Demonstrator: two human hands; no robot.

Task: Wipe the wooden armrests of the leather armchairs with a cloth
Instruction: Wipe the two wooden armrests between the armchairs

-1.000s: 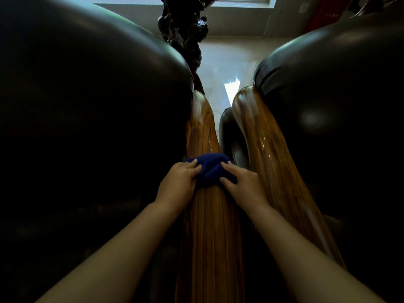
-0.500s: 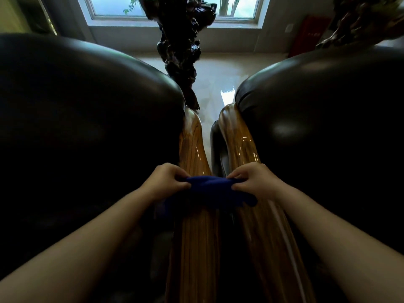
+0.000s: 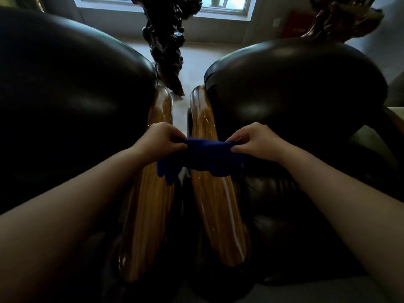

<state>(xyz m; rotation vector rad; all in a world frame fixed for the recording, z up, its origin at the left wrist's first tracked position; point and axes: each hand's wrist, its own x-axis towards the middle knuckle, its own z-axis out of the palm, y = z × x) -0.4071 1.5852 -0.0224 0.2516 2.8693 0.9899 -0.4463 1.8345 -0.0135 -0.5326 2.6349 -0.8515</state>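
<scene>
Two polished wooden armrests are running side by side away from the viewer, their long axes nearly parallel with a narrow dark gap between them. Starting at the left, the left leather armchair [image 3: 72, 101] is bulging dark beside the left armrest [image 3: 150, 204]. The left hand [image 3: 160, 139] is hovering over that armrest, its grip pinched together on the left end of the blue cloth [image 3: 205, 157]. The cloth is stretching crosswise between both hands, at a right angle to the wood's length, spanning the gap and covering part of the right armrest [image 3: 215, 204]; whether it is pressing on the wood or hanging just above it is hard to tell. A loose corner is drooping toward the left armrest. The right hand [image 3: 254, 139] is clamping the cloth's right end just beside the right leather armchair [image 3: 295, 95]. Each hand is nearer its own armrest, so the coming stroke probably needs to be travelling lengthwise along the grain
</scene>
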